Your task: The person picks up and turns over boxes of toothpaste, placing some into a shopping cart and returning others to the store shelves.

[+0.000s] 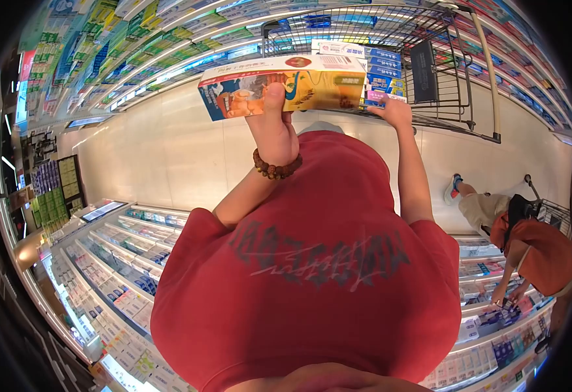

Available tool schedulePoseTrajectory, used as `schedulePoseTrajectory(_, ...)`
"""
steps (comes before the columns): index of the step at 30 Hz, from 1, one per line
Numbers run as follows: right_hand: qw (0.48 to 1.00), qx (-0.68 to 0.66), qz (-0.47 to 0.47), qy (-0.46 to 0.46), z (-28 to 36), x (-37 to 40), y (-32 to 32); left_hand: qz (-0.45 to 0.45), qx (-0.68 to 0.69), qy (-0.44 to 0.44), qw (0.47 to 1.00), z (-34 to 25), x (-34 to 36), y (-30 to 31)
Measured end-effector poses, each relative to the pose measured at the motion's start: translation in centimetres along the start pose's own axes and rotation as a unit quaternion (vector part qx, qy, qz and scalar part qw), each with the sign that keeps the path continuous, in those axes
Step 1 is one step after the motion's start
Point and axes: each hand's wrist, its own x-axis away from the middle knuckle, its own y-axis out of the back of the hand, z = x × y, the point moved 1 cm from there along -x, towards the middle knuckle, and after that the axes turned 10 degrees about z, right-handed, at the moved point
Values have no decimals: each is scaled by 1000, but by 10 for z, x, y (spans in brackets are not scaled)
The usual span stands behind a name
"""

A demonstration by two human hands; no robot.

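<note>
My left hand (274, 134), with a beaded bracelet on the wrist, grips a long carton (325, 90) printed in orange, yellow and dark blue. The thumb presses on its front, and the other fingers are mostly hidden behind it. The carton is held up in front of me, just above the near side of a black wire shopping cart (452, 117). On the cart's near rim rests my right hand (395, 114), its fingers curled at the edge beside a pink-labelled pack (385, 97). Blue and yellow boxes (382, 68) are stacked inside the cart, with a white box (337, 48) beside them.
Shelves (155, 39) full of packaged goods run along the far side, and more shelves (122, 261) stand behind me. At the right, another person (537, 255) in an orange-red top bends toward a shelf, near a second cart (554, 215). A pale shiny floor (168, 157) lies between.
</note>
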Motion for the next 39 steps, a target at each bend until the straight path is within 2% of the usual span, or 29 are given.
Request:
schedulePoseTrajectory(3, 1000, -5, 4, 1, 1, -1, 1, -16, -41, -40, 998, 4, -4, -4)
schedulePoseTrajectory(6, 1000, -6, 8, 1, 5, 1, 6, -19, -64, 2, 998, 2, -3, 3)
schedulePoseTrajectory(9, 1000, 5, 4, -1, 2, 2, 4, 15, 18, 52, 998, -10, -8, -13)
schedulePoseTrajectory(12, 1000, 6, -1, 0, 1, 1, 1, 20, 113, 160, 980, -6, -17, -1)
schedulePoseTrajectory(16, 1000, 3, -1, 4, -3, -4, -4, -11, 176, 230, 957, 3, -27, 27)
schedulePoseTrajectory(20, 999, 2, 34, -3, 0, -2, 3, -78, 181, 265, 944, 8, -31, 38)
schedulePoseTrajectory(23, 999, -7, 50, 7, 0, -6, 1, -91, 186, 276, 938, 10, -26, 34)
schedulePoseTrajectory(24, 996, -66, -6, 61, 3, -13, 5, -95, 191, 282, 936, 11, -26, 33)
schedulePoseTrajectory(26, 962, -183, -116, 166, 15, -24, 10, -96, 190, 291, 933, 15, -25, 34)
schedulePoseTrajectory(28, 887, -390, -102, 224, 81, 23, 83, -92, 187, 302, 930, 19, -25, 35)
schedulePoseTrajectory(30, 719, -578, -121, 367, 129, 62, 126, -82, 180, 314, 929, 21, -24, 34)
schedulePoseTrajectory(33, 675, -558, -220, 429, 171, 110, 157, -68, 179, 319, 928, 25, -23, 32)
schedulePoseTrajectory(36, 768, -465, -248, 363, 163, 107, 155, -24, 137, 305, 942, 17, -18, 17)
schedulePoseTrajectory(37, 712, -533, -279, 362, 163, 110, 155, -14, 135, 295, 946, 13, -13, 11)
schedulePoseTrajectory(39, 684, -594, -267, 329, 153, 110, 156, 21, 130, 273, 953, 4, -9, -5)
